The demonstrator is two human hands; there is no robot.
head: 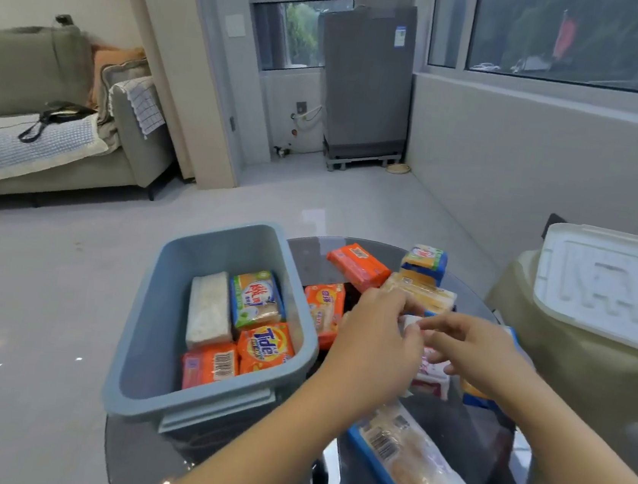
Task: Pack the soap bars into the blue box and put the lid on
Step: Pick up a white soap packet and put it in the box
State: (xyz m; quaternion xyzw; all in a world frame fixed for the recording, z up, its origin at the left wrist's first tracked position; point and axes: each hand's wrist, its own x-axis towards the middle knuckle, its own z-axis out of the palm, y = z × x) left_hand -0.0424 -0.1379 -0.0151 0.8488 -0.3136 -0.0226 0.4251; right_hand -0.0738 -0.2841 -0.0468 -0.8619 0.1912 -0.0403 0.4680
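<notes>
My left hand [375,328] and right hand [472,347] pinch a white soap bar [411,323] between curled fingers, beside my blue box [167,304] holding four bars.

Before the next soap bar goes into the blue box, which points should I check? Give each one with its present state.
1. Blue box open, lid off: ok.
2. Free floor space in the box, on its left side: ok.
3. White lid within sight, on the covered thing at right: ok.
4. Left hand and right hand meet on a small white packet: firm hold, cannot tell.
5. Soap bars left on the glass table, such as the orange bar: not ok.
</notes>
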